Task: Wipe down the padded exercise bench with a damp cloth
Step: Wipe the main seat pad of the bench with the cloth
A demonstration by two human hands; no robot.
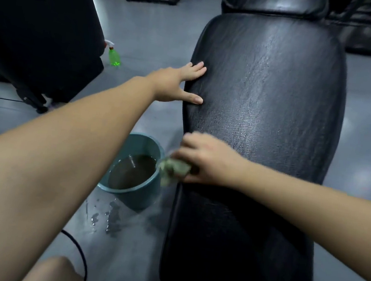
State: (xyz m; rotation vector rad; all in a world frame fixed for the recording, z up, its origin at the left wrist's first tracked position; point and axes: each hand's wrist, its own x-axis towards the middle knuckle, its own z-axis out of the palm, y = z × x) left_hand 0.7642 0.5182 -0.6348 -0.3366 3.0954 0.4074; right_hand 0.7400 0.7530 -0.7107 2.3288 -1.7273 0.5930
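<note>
Padded bench (265, 103) runs lengthwise under both hands. Left hand (182, 82) lies flat on its left edge, fingers straight, bracing. Right hand (207, 159), nearer, clutches the bunched green cloth (174, 169) against that same edge. Suggest: flatten cloth, long overlapping strokes, hit side seams. Bucket (140, 201) of murky water sits just below the right hand. No readable labels.

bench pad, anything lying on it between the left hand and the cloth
Nothing. In the head view, the bench pad between the left hand and the cloth held by the right hand is bare black padding.
</note>
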